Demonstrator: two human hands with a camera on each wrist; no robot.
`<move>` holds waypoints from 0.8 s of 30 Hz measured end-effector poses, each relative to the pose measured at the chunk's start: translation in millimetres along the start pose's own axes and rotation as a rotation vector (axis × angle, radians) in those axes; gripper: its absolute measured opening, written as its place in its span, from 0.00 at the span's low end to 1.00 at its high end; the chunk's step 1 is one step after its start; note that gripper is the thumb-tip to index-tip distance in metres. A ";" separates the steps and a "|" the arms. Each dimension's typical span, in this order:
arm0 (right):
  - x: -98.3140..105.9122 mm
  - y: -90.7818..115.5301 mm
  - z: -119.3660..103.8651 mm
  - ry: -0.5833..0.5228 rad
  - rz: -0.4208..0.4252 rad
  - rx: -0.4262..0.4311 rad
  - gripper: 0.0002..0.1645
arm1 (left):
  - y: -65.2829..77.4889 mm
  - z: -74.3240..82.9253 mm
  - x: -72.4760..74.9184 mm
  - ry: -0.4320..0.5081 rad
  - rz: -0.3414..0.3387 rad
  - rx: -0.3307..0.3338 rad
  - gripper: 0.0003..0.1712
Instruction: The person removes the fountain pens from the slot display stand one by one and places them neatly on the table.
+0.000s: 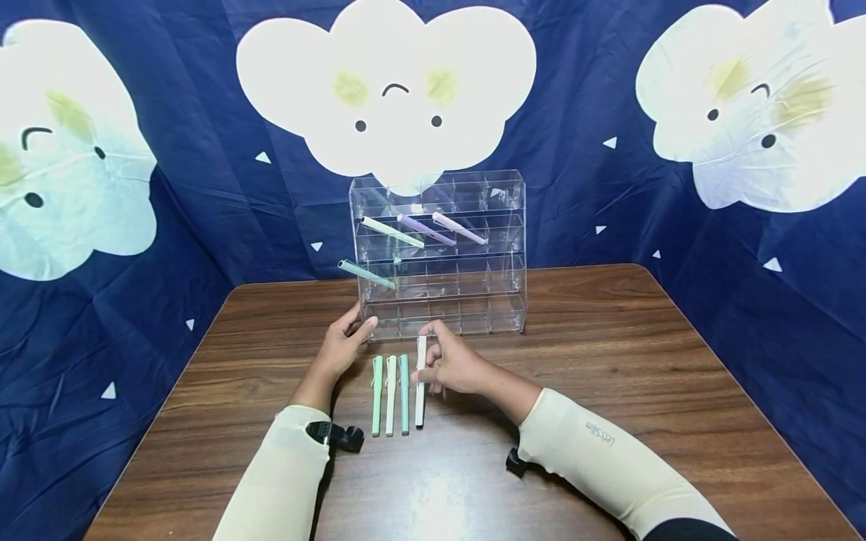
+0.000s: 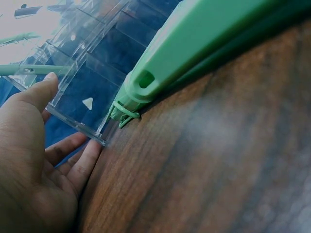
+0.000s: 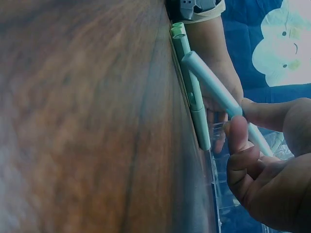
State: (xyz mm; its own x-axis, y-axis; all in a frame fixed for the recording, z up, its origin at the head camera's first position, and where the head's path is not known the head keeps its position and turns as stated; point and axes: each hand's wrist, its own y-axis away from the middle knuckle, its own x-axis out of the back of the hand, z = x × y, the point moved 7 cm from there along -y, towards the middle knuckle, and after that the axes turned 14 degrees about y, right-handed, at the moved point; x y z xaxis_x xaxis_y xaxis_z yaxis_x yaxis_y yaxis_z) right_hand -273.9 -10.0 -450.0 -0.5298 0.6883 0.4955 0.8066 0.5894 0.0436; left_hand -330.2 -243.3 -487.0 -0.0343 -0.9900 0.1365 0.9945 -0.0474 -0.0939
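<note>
A clear acrylic tiered rack point(image 1: 492, 287) stands at the back of the table. My left hand point(image 1: 341, 347) holds its lower left corner, thumb at the side panel and fingers along the bottom edge. My right hand point(image 1: 456, 362) pinches a white pen point(image 1: 420, 409) between thumb and fingers. In the right wrist view this white pen point(image 3: 211, 80) is tilted and raised off the table. To its left lie a green pen point(image 1: 376, 398), a pale green pen point(image 1: 390, 398) and a teal pen point(image 1: 404, 398), side by side, clips toward the rack.
In the rack's second tier from the top lean a pale green pen point(image 1: 392, 232), a purple pen point(image 1: 428, 230) and a lilac pen point(image 1: 460, 228). A teal pen point(image 1: 365, 273) leans in the tier below, at the left. Behind hangs a blue curtain point(image 1: 575, 218) with clouds.
</note>
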 end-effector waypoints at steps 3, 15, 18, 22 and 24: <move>-0.9 -1.3 2.9 0.012 -0.006 0.005 0.47 | -0.8 0.0 0.3 0.002 0.003 -0.007 0.39; -7.3 -7.6 17.9 0.009 -0.031 0.014 0.40 | -1.1 2.3 0.2 0.029 0.003 0.002 0.39; -8.1 -9.7 22.8 -0.019 -0.032 0.011 0.38 | -1.9 1.6 -0.3 0.029 0.004 0.001 0.39; -7.9 -11.8 26.3 -0.052 -0.027 0.004 0.38 | -1.6 -0.2 0.1 0.003 0.001 -0.004 0.39; -8.5 -12.7 27.9 -0.060 -0.030 -0.002 0.38 | -1.2 -0.9 0.9 -0.008 0.003 -0.006 0.39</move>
State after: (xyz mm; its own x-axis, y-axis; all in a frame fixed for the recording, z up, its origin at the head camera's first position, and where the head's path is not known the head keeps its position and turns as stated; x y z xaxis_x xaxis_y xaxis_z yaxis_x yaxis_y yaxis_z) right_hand -287.0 -11.6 -479.0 -0.5687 0.6942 0.4412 0.7904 0.6097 0.0595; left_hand -331.5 -244.3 -487.7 -0.0306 -0.9892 0.1437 0.9940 -0.0453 -0.1000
